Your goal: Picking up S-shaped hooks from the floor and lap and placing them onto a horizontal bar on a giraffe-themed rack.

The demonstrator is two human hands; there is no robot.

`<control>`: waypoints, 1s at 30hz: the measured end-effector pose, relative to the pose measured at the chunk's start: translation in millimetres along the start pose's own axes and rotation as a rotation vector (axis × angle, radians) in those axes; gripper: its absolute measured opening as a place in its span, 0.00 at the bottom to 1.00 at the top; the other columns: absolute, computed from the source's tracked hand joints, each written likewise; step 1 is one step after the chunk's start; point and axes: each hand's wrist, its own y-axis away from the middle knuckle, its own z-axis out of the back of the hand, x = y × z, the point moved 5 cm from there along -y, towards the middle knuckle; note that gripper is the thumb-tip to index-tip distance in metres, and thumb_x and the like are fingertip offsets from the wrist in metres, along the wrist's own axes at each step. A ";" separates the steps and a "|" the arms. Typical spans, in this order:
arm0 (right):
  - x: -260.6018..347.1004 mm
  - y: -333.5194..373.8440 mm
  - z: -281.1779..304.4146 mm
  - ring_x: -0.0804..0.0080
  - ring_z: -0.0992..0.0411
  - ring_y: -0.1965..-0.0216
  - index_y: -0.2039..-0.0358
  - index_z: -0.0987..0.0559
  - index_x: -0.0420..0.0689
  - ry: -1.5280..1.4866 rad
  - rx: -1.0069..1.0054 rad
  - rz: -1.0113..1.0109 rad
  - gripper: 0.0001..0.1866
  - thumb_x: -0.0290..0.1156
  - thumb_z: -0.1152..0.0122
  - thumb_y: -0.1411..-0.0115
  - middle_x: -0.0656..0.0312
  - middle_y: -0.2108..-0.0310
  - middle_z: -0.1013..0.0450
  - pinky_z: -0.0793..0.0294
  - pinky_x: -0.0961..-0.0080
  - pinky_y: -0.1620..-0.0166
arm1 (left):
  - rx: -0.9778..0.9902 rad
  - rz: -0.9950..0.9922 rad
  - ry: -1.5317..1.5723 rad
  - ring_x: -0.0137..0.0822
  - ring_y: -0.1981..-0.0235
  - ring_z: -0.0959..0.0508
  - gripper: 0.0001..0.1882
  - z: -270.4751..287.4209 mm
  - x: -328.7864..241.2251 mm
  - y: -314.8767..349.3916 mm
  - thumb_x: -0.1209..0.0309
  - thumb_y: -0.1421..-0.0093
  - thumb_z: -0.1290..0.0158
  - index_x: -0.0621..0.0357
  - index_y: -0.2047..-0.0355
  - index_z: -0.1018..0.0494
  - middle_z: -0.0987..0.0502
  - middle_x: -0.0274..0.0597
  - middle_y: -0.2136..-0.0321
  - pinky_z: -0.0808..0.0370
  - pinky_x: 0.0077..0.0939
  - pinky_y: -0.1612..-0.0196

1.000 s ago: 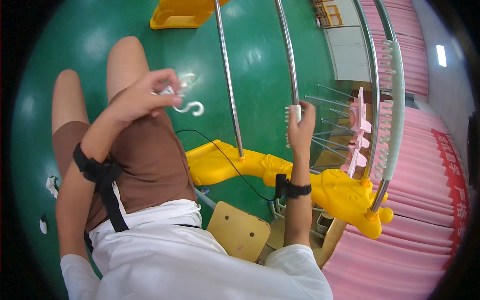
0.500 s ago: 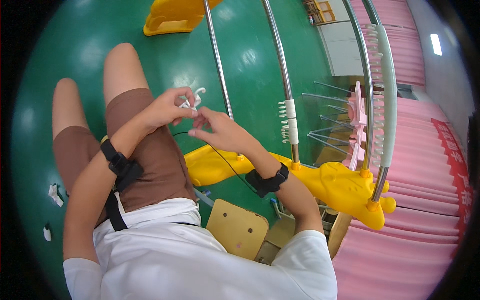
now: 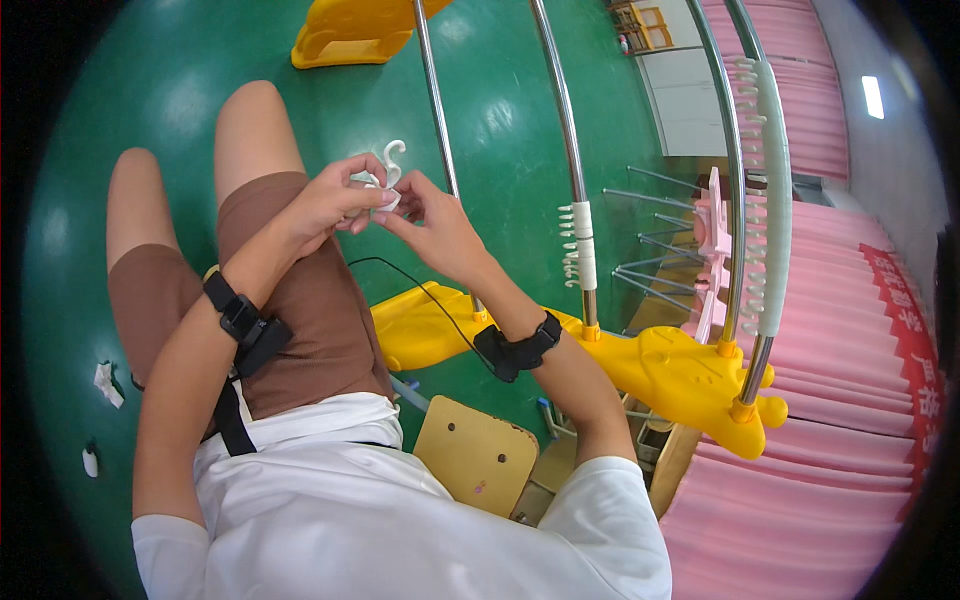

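Above my thigh, a white plastic hook (image 3: 394, 152) points its curved end up from between my hands. My left hand (image 3: 340, 203) pinches its lower part with thumb and fingers. From the other side, the bent fingers and thumb of my right hand (image 3: 432, 225) close on the same white piece, close to the left fingertips. Part of the piece is hidden by the fingers. To the right, rows of similar white hooks (image 3: 570, 247) sit around a metal pole (image 3: 563, 110), and a longer row (image 3: 748, 210) hangs along another rail.
Yellow animal-shaped plastic bases (image 3: 680, 375) hold the metal poles to my right. A small yellow-topped chair (image 3: 470, 450) stands close at my right side. Scraps (image 3: 108, 384) lie on the green floor at left. Pink curtains (image 3: 800, 500) and pink stacked furniture (image 3: 712, 230) are farther right.
The hook has turned more upright, its curve now rising above my fingers. My right hand has moved up and left, and its fingers have closed in on the piece.
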 end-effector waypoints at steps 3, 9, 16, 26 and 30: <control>-1.5 1.6 -1.1 0.60 0.24 0.72 0.64 0.31 0.36 -0.008 0.019 0.029 0.17 0.34 0.36 0.46 0.50 0.73 0.26 0.26 0.69 0.68 | 0.025 0.018 -0.010 0.18 0.89 0.37 0.12 0.6 0.0 0.6 0.69 0.44 0.41 0.54 0.67 0.35 0.33 0.30 0.83 0.45 0.13 0.85; -13.5 11.6 25.8 0.61 0.25 0.71 0.63 0.25 0.38 0.200 -0.120 0.025 0.14 0.34 0.37 0.45 0.53 0.72 0.25 0.27 0.71 0.68 | -0.024 -0.060 0.019 0.18 0.89 0.37 0.11 2.4 -1.1 0.8 0.70 0.42 0.43 0.54 0.67 0.35 0.22 0.43 0.72 0.44 0.10 0.85; -49.1 32.4 149.8 0.60 0.27 0.68 0.66 0.20 0.39 0.474 -0.521 -0.035 0.14 0.39 0.38 0.43 0.52 0.71 0.25 0.29 0.68 0.63 | 0.022 -0.040 0.004 0.17 0.89 0.36 0.10 0.9 -2.1 1.3 0.71 0.42 0.44 0.54 0.66 0.35 0.22 0.50 0.68 0.45 0.08 0.86; -121.6 67.9 241.0 0.79 0.29 0.67 0.63 0.19 0.36 0.130 -0.766 -0.237 0.17 0.39 0.45 0.38 0.59 0.72 0.23 0.31 0.80 0.61 | 0.039 -0.008 -0.050 0.19 0.86 0.34 0.10 -0.1 -1.4 1.9 0.68 0.42 0.43 0.54 0.65 0.33 0.21 0.45 0.69 0.45 0.11 0.84; -125.8 71.4 248.6 0.78 0.27 0.70 0.67 0.20 0.34 0.230 -0.644 -0.261 0.16 0.38 0.42 0.40 0.59 0.73 0.22 0.30 0.79 0.65 | 0.057 -0.015 -0.063 0.19 0.86 0.34 0.11 0.1 0.3 0.0 0.67 0.42 0.43 0.54 0.65 0.33 0.21 0.45 0.69 0.45 0.12 0.84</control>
